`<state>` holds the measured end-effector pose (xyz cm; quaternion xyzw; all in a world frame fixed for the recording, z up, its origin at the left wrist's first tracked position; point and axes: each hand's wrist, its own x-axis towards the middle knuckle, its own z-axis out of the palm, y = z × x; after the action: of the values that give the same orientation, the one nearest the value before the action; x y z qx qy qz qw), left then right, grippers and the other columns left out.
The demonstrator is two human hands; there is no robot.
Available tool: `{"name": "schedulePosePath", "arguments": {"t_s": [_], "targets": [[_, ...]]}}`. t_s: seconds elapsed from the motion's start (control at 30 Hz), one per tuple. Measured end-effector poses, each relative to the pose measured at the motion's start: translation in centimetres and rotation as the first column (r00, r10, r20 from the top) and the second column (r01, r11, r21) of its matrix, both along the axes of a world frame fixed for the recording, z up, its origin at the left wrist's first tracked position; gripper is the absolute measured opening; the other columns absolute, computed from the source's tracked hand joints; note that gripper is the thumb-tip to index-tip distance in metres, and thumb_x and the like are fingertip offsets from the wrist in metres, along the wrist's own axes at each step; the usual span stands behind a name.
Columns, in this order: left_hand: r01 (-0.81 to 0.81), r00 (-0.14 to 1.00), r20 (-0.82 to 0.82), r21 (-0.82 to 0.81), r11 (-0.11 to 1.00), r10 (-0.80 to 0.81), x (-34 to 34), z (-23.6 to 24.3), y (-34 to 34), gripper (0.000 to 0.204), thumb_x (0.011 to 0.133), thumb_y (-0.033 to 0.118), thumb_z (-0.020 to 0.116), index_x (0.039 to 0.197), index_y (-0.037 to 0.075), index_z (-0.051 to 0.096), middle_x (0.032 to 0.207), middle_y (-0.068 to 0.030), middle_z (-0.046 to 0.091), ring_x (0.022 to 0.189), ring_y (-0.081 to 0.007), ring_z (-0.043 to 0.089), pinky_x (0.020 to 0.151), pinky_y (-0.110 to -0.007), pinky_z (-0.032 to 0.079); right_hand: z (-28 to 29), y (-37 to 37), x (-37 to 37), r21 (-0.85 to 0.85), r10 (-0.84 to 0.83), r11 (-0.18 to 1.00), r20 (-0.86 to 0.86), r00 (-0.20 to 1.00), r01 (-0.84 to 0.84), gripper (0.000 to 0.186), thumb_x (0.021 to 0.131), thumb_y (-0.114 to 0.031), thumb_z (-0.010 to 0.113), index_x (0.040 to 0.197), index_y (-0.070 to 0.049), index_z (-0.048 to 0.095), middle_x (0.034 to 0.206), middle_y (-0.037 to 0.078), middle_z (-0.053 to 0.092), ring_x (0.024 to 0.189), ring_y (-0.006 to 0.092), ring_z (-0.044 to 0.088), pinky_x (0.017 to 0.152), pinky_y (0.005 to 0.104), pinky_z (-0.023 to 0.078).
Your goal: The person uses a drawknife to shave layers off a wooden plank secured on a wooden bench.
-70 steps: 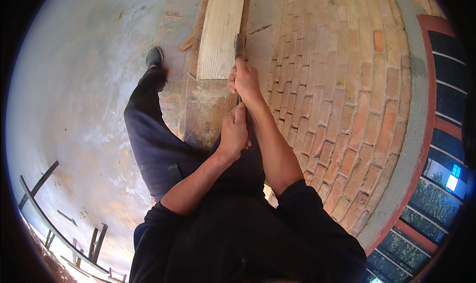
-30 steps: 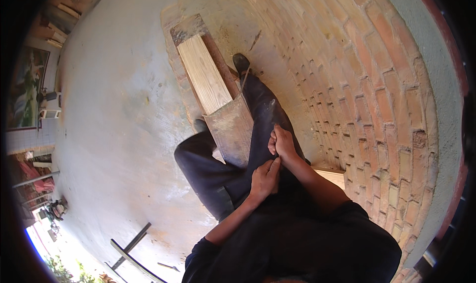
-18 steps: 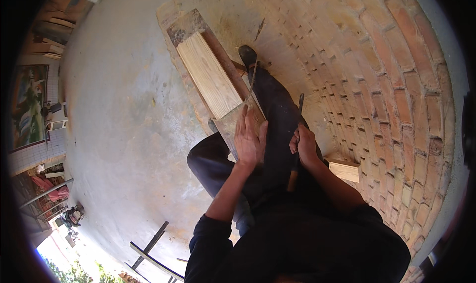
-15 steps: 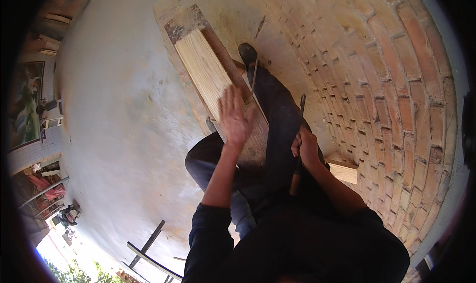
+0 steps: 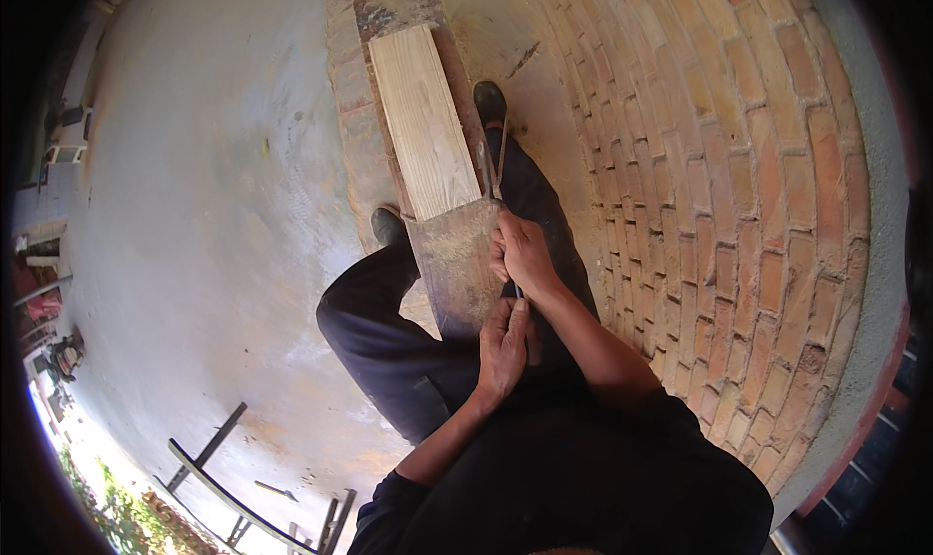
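A pale wooden board [image 5: 423,118] lies lengthwise on a narrow, worn wooden bench [image 5: 459,273] in front of me. A long, thin tool with a brown handle [image 5: 534,343] is held in both my hands, to the right of the bench's near end. My left hand [image 5: 502,346] is closed round it low down by the handle. Farther up, my right hand [image 5: 523,252] grips the shaft, close to the board's near right corner. The tool's far end is hard to make out beside a cord loop [image 5: 501,161]. Sawdust covers the bench near the board.
My shoes [image 5: 491,100] stand either side of the bench, my legs astride it. A brick wall [image 5: 719,215] rises close on the right. Concrete floor [image 5: 224,215] spreads to the left. A dark metal frame [image 5: 219,487] sits at lower left.
My left hand has come off the board and back to the tool. My right hand has moved forward and left with the tool, up to the bench's edge. The view has shifted.
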<state>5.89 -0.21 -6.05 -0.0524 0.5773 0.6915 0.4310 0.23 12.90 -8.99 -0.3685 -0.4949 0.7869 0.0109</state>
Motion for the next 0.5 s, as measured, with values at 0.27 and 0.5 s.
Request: {"name": "schedulePosePath", "arguments": {"t_s": [0.27, 0.5], "targets": [[-0.063, 0.985, 0.166, 0.051, 0.997, 0.054, -2.1, 1.2, 1.3, 0.037, 0.112, 0.039, 0.037, 0.104, 0.008, 0.055, 0.056, -0.0016, 0.050, 0.040, -0.0115, 0.047, 0.035, -0.026, 0.037, -0.3, 0.2, -2.6, 0.109, 0.143, 0.984, 0.001, 0.990, -0.142, 0.055, 0.109, -0.041, 0.043, 0.065, -0.009, 0.037, 0.050, 0.002, 0.040, 0.037, 0.0125, 0.040, 0.036, 0.0324, 0.031], [-0.168, 0.974, 0.156, 0.024, 0.985, 0.163, -1.5, 0.1, 2.1, 0.036, 0.112, 0.036, 0.035, 0.099, 0.008, 0.054, 0.056, -0.0001, 0.047, 0.038, -0.0096, 0.044, 0.034, -0.025, 0.036, -0.6, 0.3, -3.3, 0.171, 0.217, 0.960, 0.033, 0.976, -0.220, 0.057, 0.109, -0.046, 0.041, 0.064, -0.012, 0.035, 0.048, 0.005, 0.042, 0.037, 0.0149, 0.040, 0.039, 0.0322, 0.034]]}}
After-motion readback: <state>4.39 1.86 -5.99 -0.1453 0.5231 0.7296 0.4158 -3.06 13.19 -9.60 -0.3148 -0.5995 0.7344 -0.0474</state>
